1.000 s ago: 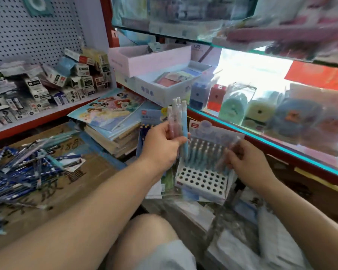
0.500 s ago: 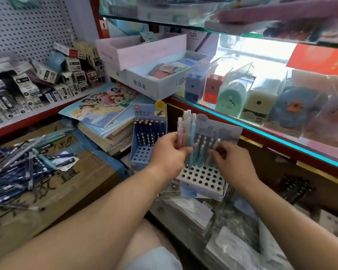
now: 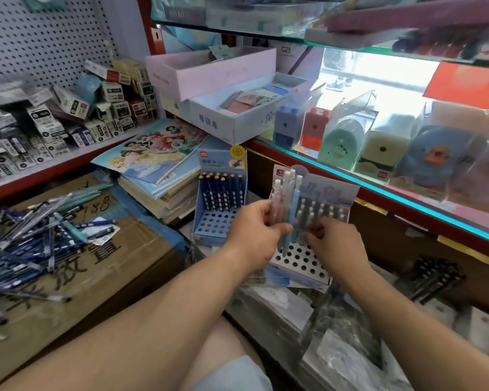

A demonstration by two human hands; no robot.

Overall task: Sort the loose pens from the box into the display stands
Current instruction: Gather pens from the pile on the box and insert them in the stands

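My left hand [image 3: 256, 228] grips a small bunch of pastel pens [image 3: 287, 206], pink and light blue, held upright in front of a pale display stand [image 3: 301, 262] with a grid of round holes. Several pens stand in that stand's back rows. My right hand [image 3: 332, 241] is at the stand's middle rows, fingers curled among the standing pens; what they pinch is hidden. A second, blue display stand [image 3: 220, 206] with dark spotted pens sits just to the left. A heap of loose blue pens [image 3: 31, 238] lies on a cardboard box [image 3: 102, 266] at the left.
A stack of picture books [image 3: 158, 165] lies behind the blue stand. White boxes [image 3: 237, 114] and packaged sharpeners [image 3: 347, 136] fill the glass shelf on the right. Small cartons [image 3: 54, 122] crowd the left shelf. Plastic-wrapped packs [image 3: 336, 348] lie below the stands.
The view has shifted, bringing the blue stand into sight. My left hand's bunch of pens has come lower, close to the pale stand, and my right hand moved left to its middle rows.
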